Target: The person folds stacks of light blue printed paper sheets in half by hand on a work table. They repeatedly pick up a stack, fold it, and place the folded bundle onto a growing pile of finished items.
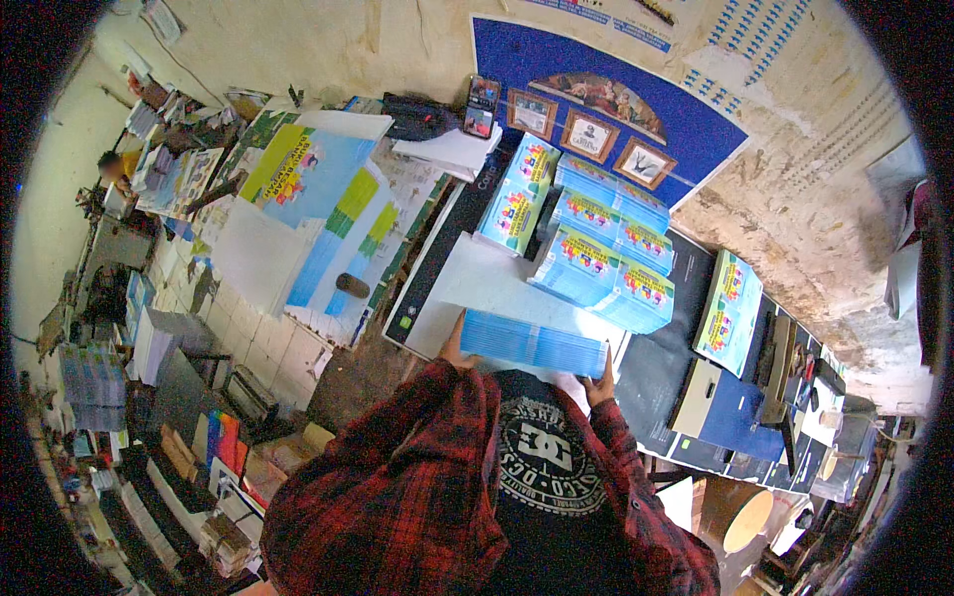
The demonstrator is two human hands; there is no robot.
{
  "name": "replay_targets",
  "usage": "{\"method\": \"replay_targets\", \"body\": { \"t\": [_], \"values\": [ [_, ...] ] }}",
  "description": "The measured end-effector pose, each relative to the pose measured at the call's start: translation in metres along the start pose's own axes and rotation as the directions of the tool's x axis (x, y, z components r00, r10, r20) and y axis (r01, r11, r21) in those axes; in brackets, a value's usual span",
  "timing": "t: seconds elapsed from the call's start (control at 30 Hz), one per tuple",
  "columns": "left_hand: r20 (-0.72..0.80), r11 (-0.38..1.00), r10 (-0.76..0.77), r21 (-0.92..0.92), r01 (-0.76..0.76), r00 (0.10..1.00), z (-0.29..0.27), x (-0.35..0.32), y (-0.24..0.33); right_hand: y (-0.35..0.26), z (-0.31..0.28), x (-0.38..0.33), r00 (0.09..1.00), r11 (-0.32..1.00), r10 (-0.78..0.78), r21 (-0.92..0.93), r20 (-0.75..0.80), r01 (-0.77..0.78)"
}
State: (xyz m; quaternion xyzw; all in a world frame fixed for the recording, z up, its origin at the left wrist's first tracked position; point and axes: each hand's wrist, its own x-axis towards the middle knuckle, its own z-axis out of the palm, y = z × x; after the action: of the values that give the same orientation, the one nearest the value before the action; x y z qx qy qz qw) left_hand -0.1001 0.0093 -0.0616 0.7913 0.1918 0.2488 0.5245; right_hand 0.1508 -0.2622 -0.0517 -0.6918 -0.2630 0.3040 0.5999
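The long blue-edged block of thin paper booklets (pixel 534 345) sits at the near edge of the smooth white sheet (pixel 472 273), lengthwise left to right, its right end nearer the wearer. The left hand (pixel 456 345) and right hand (pixel 599 381) pinch opposite ends, fingers partly hidden. Lettering marks the bright, cartoon-covered booklet stacks (pixel 596 253) beyond.

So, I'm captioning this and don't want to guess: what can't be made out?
Head view:
Blue booklet bundle: underside faces away from the camera.
Left hand, right hand: any fingers underneath are hidden by the bundle.
Phone: screen details too small.
Distant person: small and blurred.
Plaid shirt: cut off by lower edge.
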Motion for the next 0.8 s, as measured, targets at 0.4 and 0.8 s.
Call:
{"method": "replay_targets", "body": {
  "t": [0.4,0.8],
  "values": [
    [-0.027,0.989,-0.058,0.133,0.061,0.998,-0.005,0.004,0.015,-0.029,-0.003,-0.004,0.996,0.988,-0.056,-0.144,0.064,0.064],
    [-0.032,0.992,-0.06,0.106,0.063,0.998,-0.003,0.003,0.008,-0.031,0.005,-0.003,0.996,0.982,-0.084,-0.168,0.004,0.083]
  ]
}}
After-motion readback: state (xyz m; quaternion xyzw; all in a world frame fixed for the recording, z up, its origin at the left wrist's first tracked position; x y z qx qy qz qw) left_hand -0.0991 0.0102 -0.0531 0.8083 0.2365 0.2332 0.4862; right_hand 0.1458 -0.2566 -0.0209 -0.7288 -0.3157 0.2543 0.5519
